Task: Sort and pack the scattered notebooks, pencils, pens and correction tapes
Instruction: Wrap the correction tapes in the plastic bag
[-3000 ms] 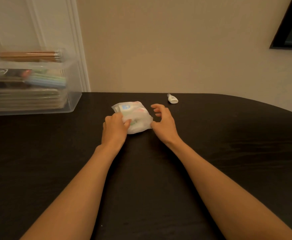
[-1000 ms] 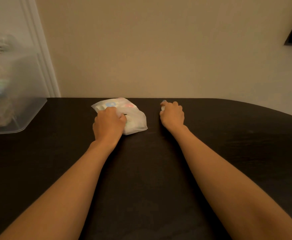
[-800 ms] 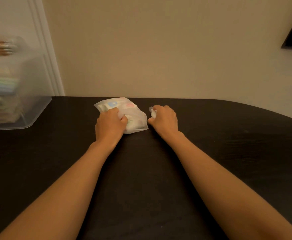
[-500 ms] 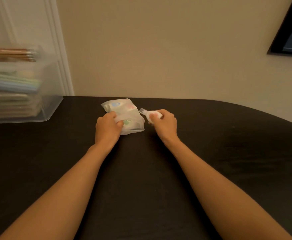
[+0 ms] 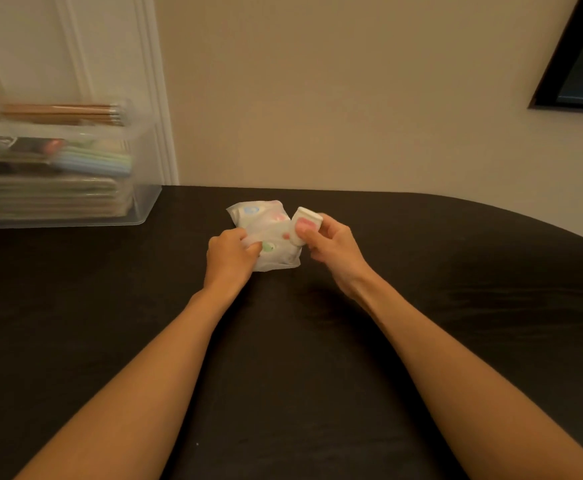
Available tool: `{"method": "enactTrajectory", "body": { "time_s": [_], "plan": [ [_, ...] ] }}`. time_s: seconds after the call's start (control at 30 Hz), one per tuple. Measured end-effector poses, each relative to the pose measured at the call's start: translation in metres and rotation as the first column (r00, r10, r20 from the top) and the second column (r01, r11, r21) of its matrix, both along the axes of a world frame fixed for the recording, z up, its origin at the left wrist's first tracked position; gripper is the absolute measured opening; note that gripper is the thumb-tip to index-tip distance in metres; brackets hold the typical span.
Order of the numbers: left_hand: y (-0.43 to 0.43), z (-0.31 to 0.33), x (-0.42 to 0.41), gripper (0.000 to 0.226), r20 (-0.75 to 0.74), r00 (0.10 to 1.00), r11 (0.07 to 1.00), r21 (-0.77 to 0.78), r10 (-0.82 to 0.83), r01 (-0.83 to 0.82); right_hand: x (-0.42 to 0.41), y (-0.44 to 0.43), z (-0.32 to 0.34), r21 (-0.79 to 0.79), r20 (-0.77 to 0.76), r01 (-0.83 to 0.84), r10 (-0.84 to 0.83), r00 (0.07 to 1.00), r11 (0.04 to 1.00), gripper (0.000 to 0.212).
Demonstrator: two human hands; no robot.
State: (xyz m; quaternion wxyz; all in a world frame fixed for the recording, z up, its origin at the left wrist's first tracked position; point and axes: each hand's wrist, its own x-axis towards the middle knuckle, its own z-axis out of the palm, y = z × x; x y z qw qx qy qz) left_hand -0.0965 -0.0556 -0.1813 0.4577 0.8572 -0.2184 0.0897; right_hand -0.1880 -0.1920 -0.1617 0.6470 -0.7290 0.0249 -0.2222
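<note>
A frosted plastic pouch (image 5: 261,227) lies on the black table (image 5: 317,341) near its far edge; pastel correction tapes show through it. My left hand (image 5: 231,255) pinches the pouch's near left edge. My right hand (image 5: 331,245) holds a white correction tape (image 5: 304,227) with a pink window, upright and just above the pouch's right side. At the far left stands a clear plastic box (image 5: 144,202) with stacked notebooks (image 5: 47,199) and pens (image 5: 92,161) inside; pencils (image 5: 61,113) lie across its top.
A beige wall runs along the table's far edge, with white door trim (image 5: 151,98) behind the box. A dark framed panel (image 5: 581,64) hangs at the upper right. The table's far right corner is rounded.
My right hand reached to the loose correction tape at the far edge, picked it up and brought it left to the pouch. My left hand stayed on the pouch.
</note>
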Motion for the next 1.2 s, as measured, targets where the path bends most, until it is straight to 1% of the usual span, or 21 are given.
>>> {"method": "enactTrajectory", "body": {
  "time_s": [0.07, 0.1, 0.17, 0.2, 0.23, 0.27, 0.33, 0.4, 0.43, 0.53, 0.57, 0.6, 0.63, 0.67, 0.73, 0.8, 0.87, 0.9, 0.93, 1.03, 1.2],
  "plan": [
    [0.001, 0.001, -0.002, 0.030, 0.009, 1.000, 1.000, -0.015, 0.001, -0.001, -0.001, 0.009, 0.001, -0.313, 0.013, 0.033, -0.030, 0.999, 0.949, 0.005],
    [0.002, 0.001, -0.003, 0.029, 0.011, 1.000, 1.000, -0.024, 0.004, -0.003, -0.001, 0.012, -0.001, -0.489, 0.009, 0.046, -0.048, 0.999, 0.871, 0.007],
    [0.003, 0.002, -0.004, 0.023, 0.010, 1.000, 0.999, -0.039, 0.013, -0.013, 0.000, 0.014, -0.005, -0.798, 0.027, 0.096, -0.124, 0.992, 0.595, 0.022],
    [0.003, 0.002, -0.003, 0.021, 0.009, 1.000, 0.999, -0.045, 0.019, -0.019, 0.000, 0.014, -0.006, -0.891, 0.044, 0.106, -0.148, 0.988, 0.441, 0.027],
    [0.003, 0.003, -0.003, 0.019, 0.005, 1.000, 0.999, -0.049, 0.023, -0.023, -0.001, 0.015, -0.007, -0.942, 0.050, 0.099, -0.157, 0.986, 0.320, 0.029],
    [0.002, 0.003, -0.003, 0.019, 0.003, 1.000, 0.998, -0.048, 0.026, -0.026, -0.001, 0.015, -0.008, -0.968, 0.050, 0.087, -0.158, 0.986, 0.235, 0.028],
    [0.001, 0.002, -0.004, 0.019, 0.012, 1.000, 0.999, -0.038, 0.029, -0.028, -0.001, 0.018, -0.010, -0.991, 0.052, 0.072, -0.177, 0.983, 0.109, 0.035],
    [0.001, 0.001, -0.004, 0.022, 0.057, 0.998, 0.999, -0.022, 0.035, -0.034, 0.001, 0.022, -0.012, -0.998, 0.043, 0.053, -0.213, 0.976, 0.044, 0.048],
    [0.002, 0.001, -0.004, 0.024, 0.083, 0.996, 0.999, -0.018, 0.041, -0.040, 0.002, 0.023, -0.012, -0.998, 0.052, 0.059, -0.226, 0.973, 0.025, 0.046],
    [0.004, 0.002, -0.005, 0.022, 0.158, 0.986, 0.998, 0.008, 0.055, -0.057, 0.005, 0.024, -0.007, -0.996, 0.084, 0.085, -0.282, 0.956, -0.010, 0.018],
    [0.004, 0.002, -0.006, 0.020, 0.188, 0.981, 0.998, 0.021, 0.050, -0.055, 0.006, 0.023, -0.006, -0.993, 0.109, 0.118, -0.297, 0.948, 0.012, 0.018],
    [0.004, 0.002, -0.007, 0.018, 0.218, 0.975, 0.998, 0.032, 0.040, -0.048, 0.007, 0.023, -0.007, -0.986, 0.122, 0.152, -0.315, 0.941, 0.073, 0.024],
    [0.004, 0.003, -0.008, 0.017, 0.246, 0.969, 0.999, 0.038, 0.026, -0.036, 0.008, 0.024, -0.007, -0.965, 0.112, 0.182, -0.327, 0.938, 0.191, 0.029],
    [0.004, 0.004, -0.009, 0.016, 0.270, 0.963, 0.999, 0.037, 0.013, -0.024, 0.008, 0.027, -0.007, -0.917, 0.078, 0.198, -0.330, 0.941, 0.347, 0.031],
    [0.003, 0.004, -0.009, 0.014, 0.300, 0.954, 1.000, 0.028, 0.003, -0.011, 0.010, 0.033, -0.007, -0.746, -0.047, 0.165, -0.299, 0.953, 0.645, 0.029],
    [0.003, 0.003, -0.006, 0.012, 0.309, 0.951, 1.000, 0.025, 0.007, -0.015, 0.014, 0.037, -0.008, -0.543, -0.189, 0.072, -0.206, 0.960, 0.837, 0.029],
    [0.003, 0.002, -0.004, 0.010, 0.303, 0.953, 1.000, -0.013, 0.011, -0.008, 0.018, 0.039, -0.006, -0.259, -0.295, -0.012, -0.067, 0.953, 0.966, 0.019],
    [0.003, 0.002, -0.003, 0.012, 0.290, 0.957, 0.999, -0.046, 0.002, 0.012, 0.019, 0.039, -0.006, -0.139, -0.310, -0.018, -0.027, 0.950, 0.990, 0.013],
    [0.003, 0.002, -0.003, 0.015, 0.272, 0.962, 0.996, -0.074, -0.021, 0.043, 0.020, 0.038, -0.006, -0.078, -0.307, 0.013, -0.036, 0.951, 0.997, 0.012],
    [0.001, 0.001, -0.003, 0.019, 0.260, 0.958, 0.989, -0.049, -0.123, 0.140, 0.022, 0.033, -0.010, -0.100, -0.258, 0.168, -0.188, 0.948, 0.981, 0.023],
    [-0.001, -0.003, 0.002, 0.017, 0.307, 0.934, 0.982, 0.099, -0.184, 0.161, 0.025, 0.022, -0.015, -0.126, -0.168, 0.357, -0.375, 0.912, 0.926, 0.021]
  ]
}}
